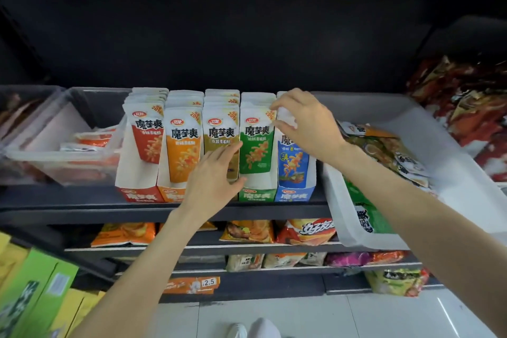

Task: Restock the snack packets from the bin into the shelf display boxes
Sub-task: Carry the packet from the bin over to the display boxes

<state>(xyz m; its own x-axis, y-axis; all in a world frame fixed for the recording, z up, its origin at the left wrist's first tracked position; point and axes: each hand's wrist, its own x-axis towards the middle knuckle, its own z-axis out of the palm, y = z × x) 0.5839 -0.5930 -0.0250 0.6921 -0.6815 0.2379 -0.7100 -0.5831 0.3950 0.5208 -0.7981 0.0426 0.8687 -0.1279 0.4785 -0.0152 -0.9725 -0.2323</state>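
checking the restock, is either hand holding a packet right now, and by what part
The right hand pinches the blue packet by its top edge; the left hand holds nothing.

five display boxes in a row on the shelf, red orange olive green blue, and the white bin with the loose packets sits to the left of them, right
Not quite. The head view shows the white bin with the loose packets to the right of the display boxes, next to the blue one. The five boxes and their colour order are as you say.
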